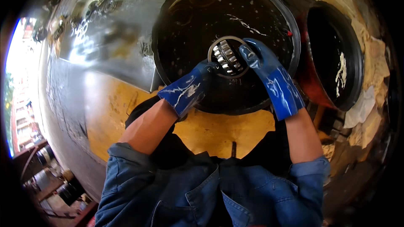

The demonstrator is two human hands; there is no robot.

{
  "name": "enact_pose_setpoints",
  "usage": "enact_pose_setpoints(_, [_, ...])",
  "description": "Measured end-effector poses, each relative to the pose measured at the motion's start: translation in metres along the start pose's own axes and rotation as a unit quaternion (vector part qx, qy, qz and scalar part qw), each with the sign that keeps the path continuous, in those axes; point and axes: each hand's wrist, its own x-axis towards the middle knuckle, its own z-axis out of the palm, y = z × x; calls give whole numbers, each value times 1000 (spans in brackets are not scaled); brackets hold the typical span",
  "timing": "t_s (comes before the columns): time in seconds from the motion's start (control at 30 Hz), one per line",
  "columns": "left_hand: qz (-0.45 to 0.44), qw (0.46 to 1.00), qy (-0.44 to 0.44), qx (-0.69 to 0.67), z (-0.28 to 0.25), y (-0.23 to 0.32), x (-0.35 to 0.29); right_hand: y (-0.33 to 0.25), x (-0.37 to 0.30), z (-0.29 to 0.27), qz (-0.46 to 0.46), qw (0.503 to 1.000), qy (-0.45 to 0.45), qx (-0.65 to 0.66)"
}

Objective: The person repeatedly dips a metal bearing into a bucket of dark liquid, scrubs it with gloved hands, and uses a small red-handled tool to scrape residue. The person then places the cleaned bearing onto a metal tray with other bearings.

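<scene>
Between my gloved hands I hold a roller bearing, a metal ring with two rows of shiny rollers showing inside it. Blue rubber gloves cover both hands. My left hand closes on the lower left side of the ring. On the upper right side, my right hand grips it with the thumb across the near face and the fingers behind. The bearing is tilted above a wide black basin holding dark liquid with pale flecks on its surface.
Left of the basin lies a shiny metal sheet, with several bearing parts at its far end. A red and black tub stands at the right, beside torn brown paper. Yellow board shows below the basin.
</scene>
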Motion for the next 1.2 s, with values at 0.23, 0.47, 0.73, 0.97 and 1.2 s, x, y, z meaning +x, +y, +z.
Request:
enact_pose_setpoints(0.23, [122, 992, -34, -23, -14, -17, 26, 35, 7, 14, -10, 940, -36, 338])
enact_pose_setpoints(0.47, [106, 986, -25, 126, -9, -14, 20, 8, -1, 7, 20, 997, -9, 70])
enact_pose_setpoints(0.73, [67, 985, -14, 156, -3, -13, 13, -3, -10, -2, 53, 987, -55, 140])
enact_pose_setpoints(0.97, [108, 982, -6, 153, -2, -16, 12, -16, -16, -3, 50, 981, -67, 174])
enact_pose_setpoints(1.2, [132, 981, -12, 143, 0, -15, 15, -24, -18, -6, 10, 970, -111, 214])
